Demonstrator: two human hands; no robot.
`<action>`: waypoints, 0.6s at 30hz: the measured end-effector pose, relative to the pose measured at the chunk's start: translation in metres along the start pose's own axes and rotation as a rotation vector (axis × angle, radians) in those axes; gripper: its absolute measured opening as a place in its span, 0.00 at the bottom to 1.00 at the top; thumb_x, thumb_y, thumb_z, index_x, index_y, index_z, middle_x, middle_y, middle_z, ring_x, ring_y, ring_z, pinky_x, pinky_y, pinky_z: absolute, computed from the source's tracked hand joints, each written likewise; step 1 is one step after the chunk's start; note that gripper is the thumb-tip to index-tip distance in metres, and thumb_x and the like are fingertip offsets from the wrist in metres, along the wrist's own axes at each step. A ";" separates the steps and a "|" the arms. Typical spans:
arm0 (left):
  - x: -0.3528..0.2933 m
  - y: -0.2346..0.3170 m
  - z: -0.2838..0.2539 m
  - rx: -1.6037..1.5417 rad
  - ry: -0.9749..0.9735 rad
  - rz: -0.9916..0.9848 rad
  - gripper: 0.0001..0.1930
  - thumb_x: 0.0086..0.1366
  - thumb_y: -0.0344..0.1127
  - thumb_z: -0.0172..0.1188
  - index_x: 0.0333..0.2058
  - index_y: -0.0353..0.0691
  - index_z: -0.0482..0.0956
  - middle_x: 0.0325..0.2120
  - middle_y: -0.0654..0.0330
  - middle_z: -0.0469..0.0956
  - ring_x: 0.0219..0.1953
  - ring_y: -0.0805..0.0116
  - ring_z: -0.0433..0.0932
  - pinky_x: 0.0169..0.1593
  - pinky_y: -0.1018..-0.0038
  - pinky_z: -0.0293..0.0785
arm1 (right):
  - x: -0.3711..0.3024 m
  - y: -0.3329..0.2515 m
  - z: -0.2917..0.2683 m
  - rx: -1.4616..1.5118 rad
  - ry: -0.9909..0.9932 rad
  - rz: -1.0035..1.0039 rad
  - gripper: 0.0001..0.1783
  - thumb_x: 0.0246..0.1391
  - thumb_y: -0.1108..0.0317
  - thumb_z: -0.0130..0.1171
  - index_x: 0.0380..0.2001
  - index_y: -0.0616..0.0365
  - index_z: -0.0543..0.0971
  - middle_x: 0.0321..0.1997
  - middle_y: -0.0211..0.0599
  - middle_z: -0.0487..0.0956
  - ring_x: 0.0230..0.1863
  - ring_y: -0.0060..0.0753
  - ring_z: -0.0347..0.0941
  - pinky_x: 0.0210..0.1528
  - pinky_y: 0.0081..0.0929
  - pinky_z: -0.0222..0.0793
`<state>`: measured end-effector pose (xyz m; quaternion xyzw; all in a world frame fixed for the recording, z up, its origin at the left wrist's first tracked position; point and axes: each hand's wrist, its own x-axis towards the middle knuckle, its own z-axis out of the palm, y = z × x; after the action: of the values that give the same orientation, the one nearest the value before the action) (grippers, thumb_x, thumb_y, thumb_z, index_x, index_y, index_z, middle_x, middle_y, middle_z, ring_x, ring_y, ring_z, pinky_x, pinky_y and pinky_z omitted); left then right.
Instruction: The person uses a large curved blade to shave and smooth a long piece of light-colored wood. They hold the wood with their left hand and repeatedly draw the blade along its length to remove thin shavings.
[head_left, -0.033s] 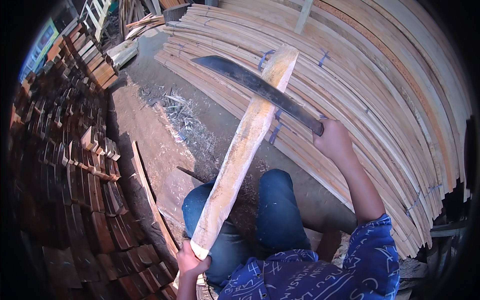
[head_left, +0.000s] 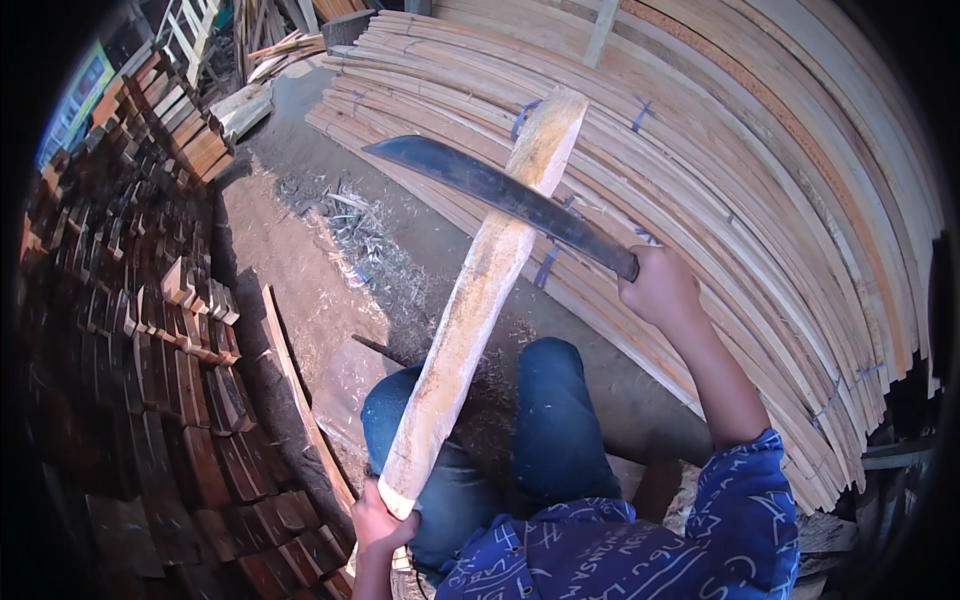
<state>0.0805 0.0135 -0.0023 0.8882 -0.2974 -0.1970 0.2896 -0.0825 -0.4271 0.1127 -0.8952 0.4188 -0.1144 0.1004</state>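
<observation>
My left hand (head_left: 382,524) is closed round the near end of a long, rough-hewn wooden plank (head_left: 452,330). The plank slants up and away over my left knee, its pale wood streaked with yellow-brown. In my right hand (head_left: 662,287) is a machete (head_left: 460,172) with a long dark blade, its handle mostly hidden in my fist. The blade crosses over the upper part of the plank, its tip pointing to the far left. From this view I cannot tell whether the blade touches the wood.
Long bundled strips of wood (head_left: 760,250) lie at the right, tied with blue bands. Stacked cut wooden blocks (head_left: 190,400) fill the left. A thin board (head_left: 290,380) lies on the ground beside them. Wood shavings (head_left: 365,235) are scattered over the bare ground ahead of my knees.
The machete has moved slightly to the left and nearer me along the plank. The plank's far end has shifted a little left. My left hand stays in place.
</observation>
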 end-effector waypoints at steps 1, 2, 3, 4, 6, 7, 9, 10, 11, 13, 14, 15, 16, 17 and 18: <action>-0.002 0.003 0.001 -0.025 0.012 -0.006 0.22 0.39 0.35 0.65 0.35 0.36 0.69 0.25 0.43 0.79 0.32 0.39 0.81 0.37 0.56 0.78 | -0.014 -0.003 0.000 -0.013 -0.030 -0.062 0.08 0.37 0.68 0.59 0.22 0.61 0.81 0.21 0.54 0.78 0.29 0.58 0.78 0.36 0.47 0.74; 0.001 0.007 0.001 -0.050 0.028 -0.013 0.22 0.40 0.35 0.65 0.35 0.36 0.69 0.25 0.43 0.80 0.32 0.39 0.81 0.38 0.56 0.78 | -0.021 -0.005 0.000 -0.015 -0.075 -0.103 0.08 0.36 0.68 0.59 0.21 0.61 0.80 0.22 0.54 0.78 0.29 0.58 0.78 0.37 0.47 0.74; 0.002 0.008 0.004 -0.043 0.024 -0.013 0.22 0.40 0.34 0.64 0.36 0.35 0.69 0.26 0.43 0.80 0.33 0.41 0.82 0.38 0.58 0.78 | -0.027 -0.007 0.001 -0.018 -0.120 -0.146 0.08 0.36 0.67 0.59 0.21 0.61 0.80 0.22 0.54 0.78 0.29 0.58 0.78 0.37 0.47 0.74; 0.000 0.006 0.006 -0.031 0.025 -0.018 0.22 0.41 0.32 0.64 0.37 0.34 0.69 0.26 0.43 0.79 0.33 0.43 0.82 0.39 0.61 0.78 | -0.031 -0.009 0.001 -0.015 -0.166 -0.193 0.08 0.35 0.67 0.59 0.20 0.61 0.79 0.22 0.53 0.79 0.29 0.58 0.78 0.37 0.48 0.74; -0.009 0.005 0.007 -0.027 0.039 -0.020 0.22 0.41 0.30 0.63 0.37 0.33 0.68 0.27 0.43 0.79 0.33 0.45 0.83 0.40 0.63 0.78 | -0.037 -0.009 0.001 -0.045 -0.170 -0.257 0.10 0.35 0.66 0.61 0.21 0.62 0.80 0.23 0.54 0.80 0.30 0.56 0.79 0.38 0.46 0.76; -0.018 0.001 0.008 -0.012 0.036 -0.053 0.21 0.41 0.30 0.63 0.37 0.33 0.68 0.27 0.43 0.79 0.33 0.45 0.83 0.40 0.62 0.78 | -0.040 -0.009 0.004 -0.059 -0.177 -0.295 0.11 0.35 0.66 0.62 0.21 0.62 0.81 0.23 0.54 0.80 0.30 0.55 0.80 0.38 0.46 0.77; -0.036 -0.007 0.010 0.016 0.035 -0.126 0.21 0.41 0.30 0.63 0.36 0.33 0.68 0.27 0.43 0.79 0.33 0.45 0.83 0.40 0.62 0.78 | -0.029 0.001 0.004 -0.101 -0.117 -0.235 0.11 0.35 0.66 0.62 0.22 0.63 0.81 0.24 0.54 0.80 0.30 0.56 0.80 0.38 0.47 0.76; -0.046 -0.009 0.010 0.016 0.028 -0.169 0.21 0.41 0.31 0.63 0.36 0.34 0.68 0.27 0.43 0.80 0.33 0.43 0.82 0.40 0.60 0.77 | -0.022 0.010 0.005 -0.124 -0.094 -0.204 0.11 0.35 0.65 0.62 0.22 0.63 0.81 0.25 0.54 0.80 0.30 0.56 0.80 0.39 0.47 0.76; -0.055 -0.005 0.010 0.056 0.027 -0.167 0.22 0.41 0.31 0.63 0.37 0.34 0.68 0.27 0.43 0.80 0.34 0.43 0.82 0.40 0.60 0.78 | -0.009 0.024 0.009 -0.065 -0.048 -0.106 0.12 0.36 0.65 0.62 0.23 0.63 0.81 0.25 0.54 0.80 0.31 0.57 0.79 0.39 0.47 0.76; -0.062 0.013 0.005 0.137 0.031 -0.158 0.22 0.41 0.33 0.64 0.37 0.34 0.68 0.28 0.43 0.80 0.34 0.42 0.82 0.40 0.59 0.78 | -0.001 0.042 0.013 0.014 0.018 0.023 0.12 0.38 0.65 0.62 0.25 0.64 0.82 0.26 0.55 0.81 0.32 0.57 0.79 0.40 0.47 0.76; -0.060 0.030 0.003 0.143 -0.016 -0.213 0.26 0.40 0.39 0.66 0.39 0.35 0.69 0.29 0.41 0.81 0.35 0.39 0.80 0.43 0.54 0.78 | 0.003 0.044 0.012 0.036 0.045 0.049 0.12 0.38 0.65 0.61 0.25 0.64 0.82 0.27 0.55 0.81 0.33 0.57 0.79 0.41 0.47 0.76; -0.062 0.032 0.005 0.190 -0.051 -0.235 0.27 0.41 0.41 0.66 0.39 0.36 0.68 0.30 0.41 0.81 0.36 0.39 0.80 0.44 0.54 0.77 | 0.007 0.044 0.011 0.057 0.072 0.079 0.12 0.39 0.65 0.61 0.25 0.64 0.82 0.27 0.55 0.81 0.34 0.58 0.79 0.41 0.47 0.76; -0.065 0.033 0.009 0.212 -0.045 -0.229 0.28 0.41 0.42 0.66 0.40 0.36 0.68 0.30 0.41 0.81 0.36 0.39 0.80 0.44 0.54 0.77 | 0.008 0.041 0.010 0.060 0.048 0.070 0.12 0.39 0.65 0.61 0.25 0.64 0.82 0.27 0.55 0.81 0.34 0.58 0.79 0.41 0.47 0.76; -0.065 0.034 0.011 0.236 -0.051 -0.224 0.28 0.42 0.43 0.66 0.40 0.36 0.67 0.30 0.41 0.81 0.36 0.39 0.80 0.44 0.54 0.77 | 0.002 0.039 0.013 0.060 0.018 0.069 0.12 0.39 0.65 0.61 0.26 0.64 0.82 0.27 0.55 0.81 0.34 0.58 0.79 0.41 0.46 0.76; -0.061 0.036 0.011 0.258 -0.035 -0.226 0.28 0.42 0.43 0.66 0.40 0.36 0.67 0.30 0.41 0.81 0.36 0.39 0.81 0.44 0.54 0.77 | -0.002 0.034 0.017 0.059 -0.011 0.070 0.12 0.39 0.65 0.61 0.26 0.64 0.83 0.27 0.55 0.81 0.34 0.58 0.79 0.41 0.46 0.76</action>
<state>0.0140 0.0248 0.0230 0.9423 -0.2232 -0.2040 0.1440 -0.1033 -0.4456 0.0866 -0.8773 0.4457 -0.1185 0.1331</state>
